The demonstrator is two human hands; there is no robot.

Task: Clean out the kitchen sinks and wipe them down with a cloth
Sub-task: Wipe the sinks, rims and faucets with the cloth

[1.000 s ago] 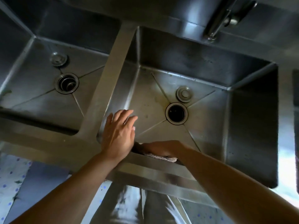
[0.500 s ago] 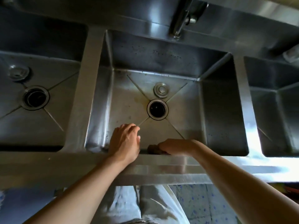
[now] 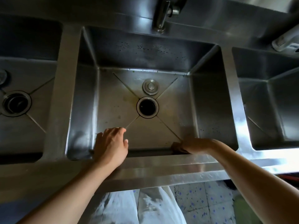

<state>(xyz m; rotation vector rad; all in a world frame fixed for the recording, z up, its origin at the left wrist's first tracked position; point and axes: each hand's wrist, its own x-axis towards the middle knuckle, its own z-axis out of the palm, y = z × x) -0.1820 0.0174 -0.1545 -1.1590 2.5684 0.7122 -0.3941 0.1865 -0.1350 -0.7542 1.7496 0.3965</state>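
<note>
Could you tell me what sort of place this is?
Probably a commercial kitchen's washing-up station: a stainless steel middle basin with an open drain, more basins either side, a tap above.

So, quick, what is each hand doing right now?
Left hand: open, holding nothing, reaching over the middle sink's front edge.
Right hand: pressing a brown cloth against the near wall; grip cannot be told.

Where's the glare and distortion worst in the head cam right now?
Head view: glare blows out the front rim at the right; the left basin sits in deep shadow. Wide-angle bend curves the basin dividers. The faucet is cut off at the top, and the right hand hides most of the cloth.
</note>
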